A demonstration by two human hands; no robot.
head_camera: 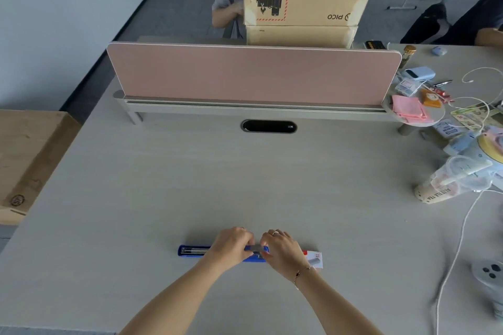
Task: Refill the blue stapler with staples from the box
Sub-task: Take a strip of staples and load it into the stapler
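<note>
Bare desk (245, 185) stretches wide beyond both hands up to the pink divider (253, 73); clutter crowds only the far right edge. The stapler (193, 250) lies flat under the hands, opened out, long axis running left-right, its channel end pointing left. Left hand (231, 246) and right hand (283, 251) pinch a small grey piece (256, 248) between their fingertips above it. The box (315, 260) sits just right of the right wrist.
</note>
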